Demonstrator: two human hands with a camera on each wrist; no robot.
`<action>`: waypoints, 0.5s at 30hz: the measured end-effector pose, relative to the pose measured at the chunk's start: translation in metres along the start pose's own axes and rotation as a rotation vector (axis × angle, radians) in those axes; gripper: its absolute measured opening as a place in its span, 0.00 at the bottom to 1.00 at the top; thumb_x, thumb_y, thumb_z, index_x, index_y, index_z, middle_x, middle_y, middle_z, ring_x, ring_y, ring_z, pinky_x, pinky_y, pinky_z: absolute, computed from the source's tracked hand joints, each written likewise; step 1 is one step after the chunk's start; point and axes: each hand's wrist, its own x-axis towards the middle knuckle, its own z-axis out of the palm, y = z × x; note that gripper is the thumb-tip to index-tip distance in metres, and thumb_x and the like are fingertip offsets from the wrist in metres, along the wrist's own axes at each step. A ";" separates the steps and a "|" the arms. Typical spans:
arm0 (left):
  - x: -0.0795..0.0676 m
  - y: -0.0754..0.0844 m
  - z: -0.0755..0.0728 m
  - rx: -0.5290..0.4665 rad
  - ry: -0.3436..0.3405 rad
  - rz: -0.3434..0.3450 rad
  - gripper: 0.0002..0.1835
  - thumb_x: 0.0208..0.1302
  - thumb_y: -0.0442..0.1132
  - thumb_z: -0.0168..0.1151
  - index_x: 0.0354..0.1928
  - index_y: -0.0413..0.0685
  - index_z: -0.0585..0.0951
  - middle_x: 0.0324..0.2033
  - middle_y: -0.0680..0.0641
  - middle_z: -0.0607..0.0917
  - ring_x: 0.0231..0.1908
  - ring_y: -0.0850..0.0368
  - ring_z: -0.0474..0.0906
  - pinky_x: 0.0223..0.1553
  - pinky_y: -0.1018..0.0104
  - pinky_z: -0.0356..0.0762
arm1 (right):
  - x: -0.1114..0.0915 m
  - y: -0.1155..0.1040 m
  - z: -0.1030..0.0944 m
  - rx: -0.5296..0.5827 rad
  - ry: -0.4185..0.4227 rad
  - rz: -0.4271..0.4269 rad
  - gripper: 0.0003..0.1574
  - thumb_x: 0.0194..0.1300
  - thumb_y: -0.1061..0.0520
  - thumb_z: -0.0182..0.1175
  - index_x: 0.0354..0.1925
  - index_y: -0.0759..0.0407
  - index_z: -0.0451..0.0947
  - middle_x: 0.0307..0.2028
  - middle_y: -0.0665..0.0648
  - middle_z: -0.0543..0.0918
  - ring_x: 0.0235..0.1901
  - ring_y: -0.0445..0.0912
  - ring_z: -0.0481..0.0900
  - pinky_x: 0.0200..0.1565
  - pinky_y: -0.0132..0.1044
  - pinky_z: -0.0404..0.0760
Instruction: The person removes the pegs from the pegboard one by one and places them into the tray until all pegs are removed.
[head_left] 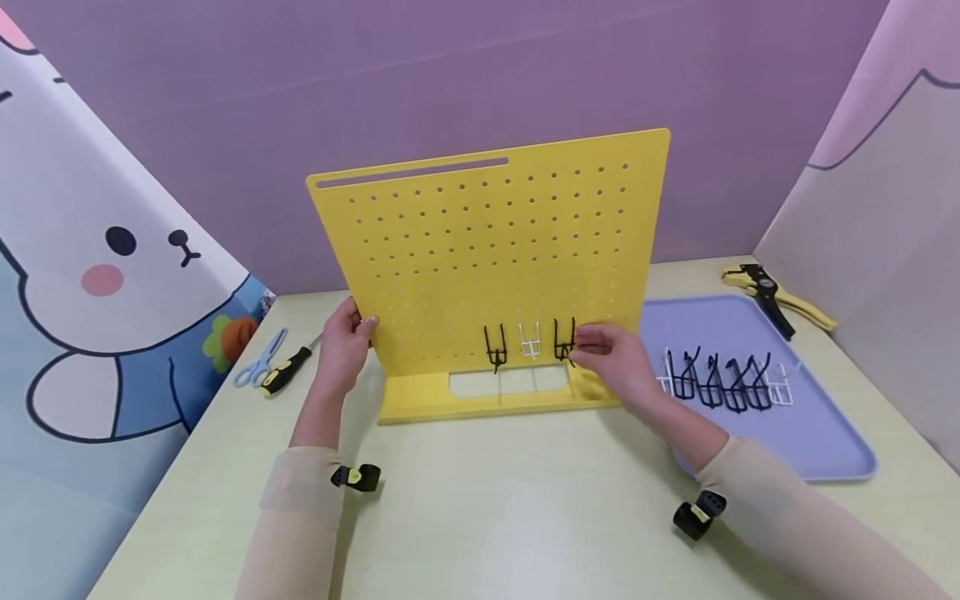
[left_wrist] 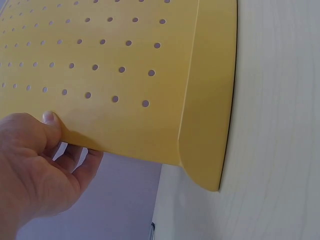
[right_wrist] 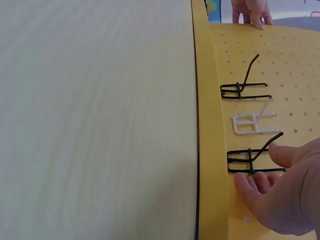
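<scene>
A yellow pegboard (head_left: 435, 300) stands upright on its foot, with a cut-out low down. My left hand (head_left: 345, 350) grips its left edge, thumb on the front face and fingers behind. Low on the board hang a black wire hook (head_left: 497, 358), a white wire hook (head_left: 530, 346) and, rightmost, another black wire hook (right_wrist: 251, 160). At that rightmost hook my right hand (head_left: 618, 362) pinches the wire, thumb on one side and fingertips on the other in the right wrist view. Whether its prongs sit fully in the holes cannot be seen.
Right of the board lies a lilac tray (head_left: 750, 325) holding several black and white wire hooks (head_left: 738, 392). Behind it are yellow-and-black wire strippers (head_left: 765, 292). Blue scissors (head_left: 261, 367) and a screwdriver (head_left: 285, 373) lie to the left. A purple wall (head_left: 480, 75) rises behind.
</scene>
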 end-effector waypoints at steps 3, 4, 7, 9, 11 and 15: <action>0.000 -0.001 0.000 -0.002 -0.001 0.000 0.21 0.78 0.33 0.51 0.70 0.44 0.69 0.57 0.40 0.79 0.55 0.46 0.78 0.55 0.55 0.81 | 0.001 0.000 0.006 0.020 0.005 0.007 0.30 0.66 0.64 0.68 0.64 0.69 0.73 0.56 0.68 0.80 0.55 0.59 0.79 0.53 0.38 0.82; 0.001 -0.002 0.000 -0.003 0.000 0.002 0.21 0.78 0.33 0.51 0.69 0.43 0.69 0.57 0.39 0.79 0.55 0.46 0.78 0.55 0.55 0.81 | 0.002 0.000 0.007 0.025 0.008 0.011 0.29 0.66 0.64 0.67 0.63 0.69 0.73 0.56 0.67 0.80 0.55 0.58 0.79 0.53 0.37 0.83; 0.001 -0.002 0.000 -0.010 -0.001 0.002 0.20 0.78 0.33 0.51 0.69 0.42 0.70 0.56 0.39 0.79 0.54 0.46 0.79 0.54 0.55 0.82 | 0.002 -0.001 0.009 0.043 0.022 0.029 0.27 0.68 0.63 0.66 0.63 0.68 0.74 0.53 0.66 0.81 0.53 0.57 0.79 0.51 0.36 0.83; 0.001 -0.002 0.000 -0.008 -0.002 0.002 0.20 0.78 0.33 0.51 0.69 0.42 0.70 0.56 0.39 0.79 0.54 0.46 0.79 0.54 0.56 0.82 | 0.002 -0.001 0.010 0.080 0.025 0.043 0.25 0.70 0.63 0.64 0.63 0.68 0.74 0.53 0.66 0.80 0.52 0.57 0.80 0.51 0.37 0.84; 0.001 -0.001 0.000 -0.005 -0.002 0.002 0.20 0.78 0.33 0.51 0.69 0.42 0.70 0.56 0.39 0.79 0.54 0.46 0.78 0.54 0.56 0.82 | 0.002 -0.002 0.010 0.116 0.024 0.052 0.24 0.71 0.64 0.63 0.62 0.69 0.74 0.53 0.67 0.79 0.52 0.58 0.80 0.51 0.39 0.84; 0.001 -0.001 0.000 0.006 0.000 0.003 0.20 0.78 0.34 0.51 0.69 0.42 0.70 0.56 0.39 0.79 0.54 0.47 0.78 0.54 0.56 0.82 | 0.005 -0.002 0.012 0.175 0.010 0.066 0.22 0.71 0.66 0.61 0.61 0.72 0.74 0.54 0.69 0.79 0.54 0.60 0.80 0.51 0.39 0.84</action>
